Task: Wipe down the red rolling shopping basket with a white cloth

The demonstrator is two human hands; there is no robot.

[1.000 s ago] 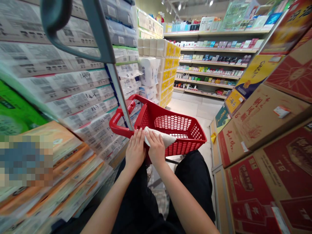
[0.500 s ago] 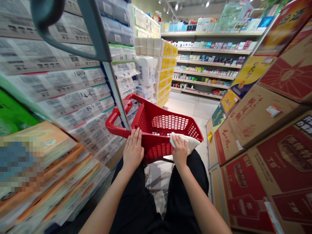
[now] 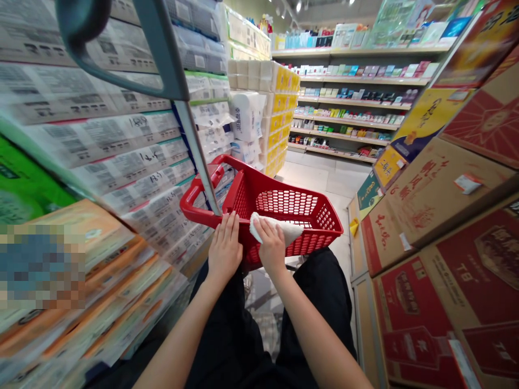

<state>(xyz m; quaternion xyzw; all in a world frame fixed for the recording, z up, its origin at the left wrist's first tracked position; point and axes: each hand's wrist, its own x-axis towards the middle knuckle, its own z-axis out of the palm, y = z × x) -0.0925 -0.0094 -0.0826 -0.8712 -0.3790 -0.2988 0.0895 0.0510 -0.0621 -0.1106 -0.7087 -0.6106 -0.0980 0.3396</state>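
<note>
A red plastic shopping basket (image 3: 320,213) with perforated walls and a grey telescopic handle (image 3: 194,146) stands tilted before my knees. My left hand (image 3: 227,243) lies on the near rim beside the foot of the metal pole. Its fingers are stretched out together and it holds nothing loose. Along the same rim, a little to the right, my right hand (image 3: 272,246) presses a white cloth (image 3: 292,231) against the basket. The cloth drapes over the edge, partly covered by my fingers. Nothing shows inside the basket.
Packs of tissue paper (image 3: 133,129) are piled on the left, with orange packs (image 3: 121,275) nearer me. Stacked cardboard cartons (image 3: 430,200) line the right side. Shelves of small boxed goods (image 3: 357,102) stand across the back beyond the tiled floor (image 3: 312,175).
My right hand has slid the white cloth leftward along the basket rim, closer to my left hand. My left hand stays at the same spot on the rim. The view has shifted slightly.
</note>
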